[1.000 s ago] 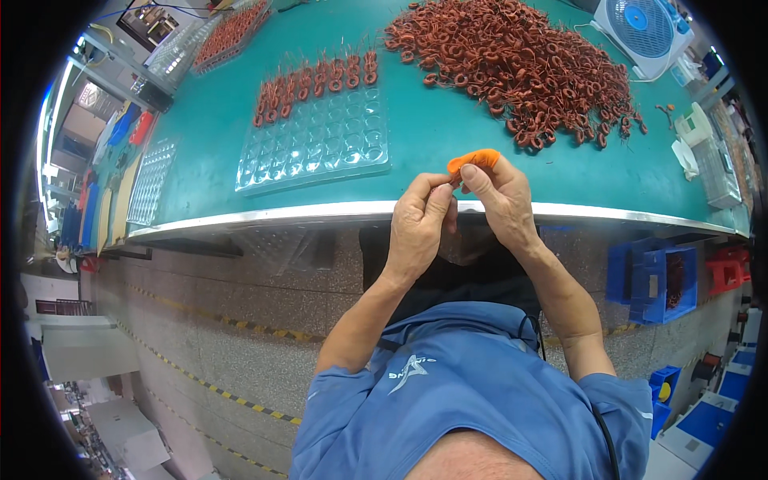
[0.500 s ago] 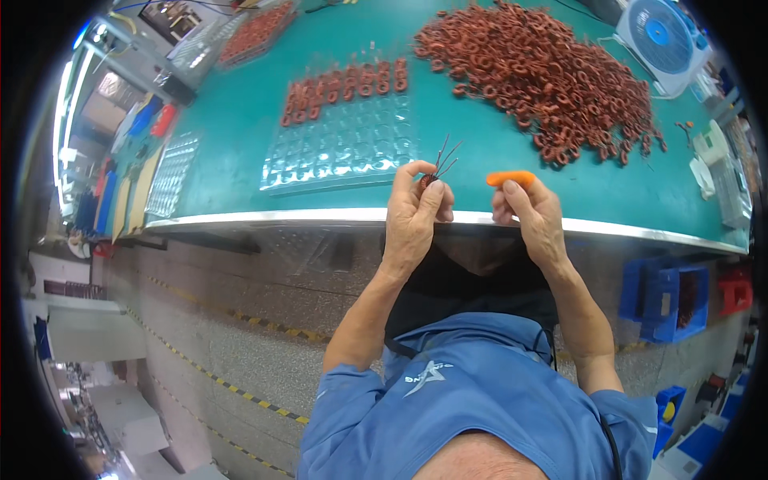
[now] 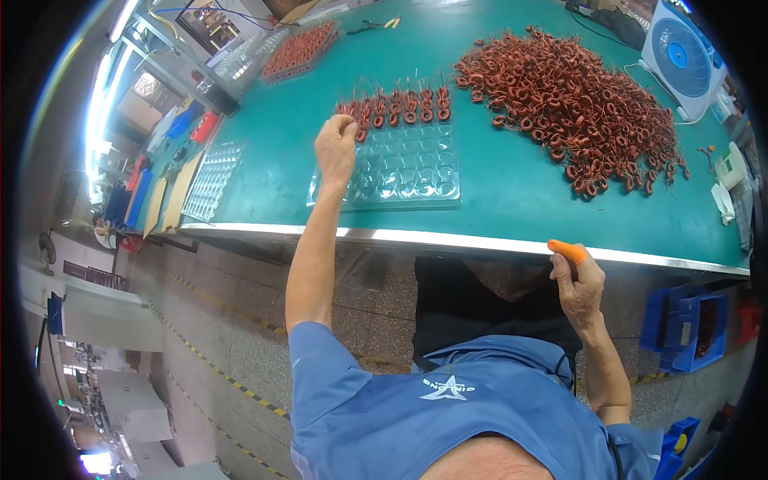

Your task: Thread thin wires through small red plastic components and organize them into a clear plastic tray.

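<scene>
My left hand point(image 3: 336, 150) reaches over the left side of a clear plastic tray point(image 3: 382, 186), fingertips pinched together on a red-brown ring coil that they mostly hide. Rows of similar wire-wound ring coils point(image 3: 410, 117), with thin leads pointing up, fill the tray's far part. Its nearer round pockets hold no coils. My right hand point(image 3: 582, 286) is near the table's front edge, well apart from the tray. An orange finger cot point(image 3: 566, 250) covers its index finger. The other fingers are curled in with the thumb close, and nothing shows in them.
A large heap of ring coils point(image 3: 572, 112) lies on the green table point(image 3: 496, 192) at the right. A filled tray point(image 3: 300, 52) and pliers point(image 3: 374, 26) are at the back. A blue-and-white fan point(image 3: 684, 60) stands far right; another clear tray point(image 3: 213, 182) lies far left.
My left hand has moved from the front edge, where it held a ring coil, out to the tray's left side. My right hand has drawn back toward me, away from the left.
</scene>
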The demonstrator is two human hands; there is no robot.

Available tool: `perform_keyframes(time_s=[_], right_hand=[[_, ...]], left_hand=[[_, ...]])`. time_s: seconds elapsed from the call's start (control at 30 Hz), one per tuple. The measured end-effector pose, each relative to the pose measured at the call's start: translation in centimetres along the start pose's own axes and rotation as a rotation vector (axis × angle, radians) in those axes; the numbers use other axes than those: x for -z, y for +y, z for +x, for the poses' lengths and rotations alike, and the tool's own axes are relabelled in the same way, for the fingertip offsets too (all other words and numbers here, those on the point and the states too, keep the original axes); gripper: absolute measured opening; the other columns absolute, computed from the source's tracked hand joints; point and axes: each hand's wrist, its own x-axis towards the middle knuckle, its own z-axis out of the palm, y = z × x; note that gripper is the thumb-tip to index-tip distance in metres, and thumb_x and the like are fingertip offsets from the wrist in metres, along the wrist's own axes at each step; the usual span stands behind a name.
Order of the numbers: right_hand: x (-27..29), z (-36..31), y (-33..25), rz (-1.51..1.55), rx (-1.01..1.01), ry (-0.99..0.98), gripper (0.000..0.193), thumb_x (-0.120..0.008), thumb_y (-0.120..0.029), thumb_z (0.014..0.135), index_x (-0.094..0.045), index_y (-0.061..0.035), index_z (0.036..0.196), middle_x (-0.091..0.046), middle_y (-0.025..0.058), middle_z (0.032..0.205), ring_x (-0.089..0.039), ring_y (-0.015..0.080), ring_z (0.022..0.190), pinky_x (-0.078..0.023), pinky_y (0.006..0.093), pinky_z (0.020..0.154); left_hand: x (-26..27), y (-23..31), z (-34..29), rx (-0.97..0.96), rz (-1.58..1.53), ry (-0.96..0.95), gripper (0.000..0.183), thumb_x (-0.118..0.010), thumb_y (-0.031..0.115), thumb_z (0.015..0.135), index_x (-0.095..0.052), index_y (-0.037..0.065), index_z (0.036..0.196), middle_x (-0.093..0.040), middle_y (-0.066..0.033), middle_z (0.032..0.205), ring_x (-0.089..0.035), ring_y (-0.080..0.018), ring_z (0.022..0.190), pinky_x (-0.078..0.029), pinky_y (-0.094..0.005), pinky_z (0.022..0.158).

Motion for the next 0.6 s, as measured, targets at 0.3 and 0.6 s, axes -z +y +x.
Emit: perform_keyframes(time_s=[0.3,0.6], right_hand=[[0.3,-1.2,0.1,-0.038,0.016,-0.017,0.016,-0.063,-0.004,0.090,-0.065,0.0012,0.104,-0.057,0.0081,0.076,-0.052,0.0144,0.058,-0.042,0.0269,0.053],[0.2,0.8,-2.1,0.612,-0.405,-0.216,0.040,-0.057,-0.012,0.092,-0.052,-0.0026,0.131,-0.061,0.0074,0.092,-0.060,0.0111,0.073,-0.048,0.0228,0.065]], left_hand=[[-3.2,-3.2,1.1,-0.179,0.235,0.001,0.013,-0.067,0.015,0.082,-0.068,0.003,0.087,-0.067,-0.0100,0.084,-0.063,-0.0221,0.077,-0.048,-0.0337,0.071],[-2.8,-1.0,0.5,-0.233,0.261,-0.084,0.018,-0.064,0.014,0.085,-0.067,0.002,0.098,-0.068,-0.0141,0.091,-0.065,-0.0251,0.082,-0.049,-0.0359,0.075]])
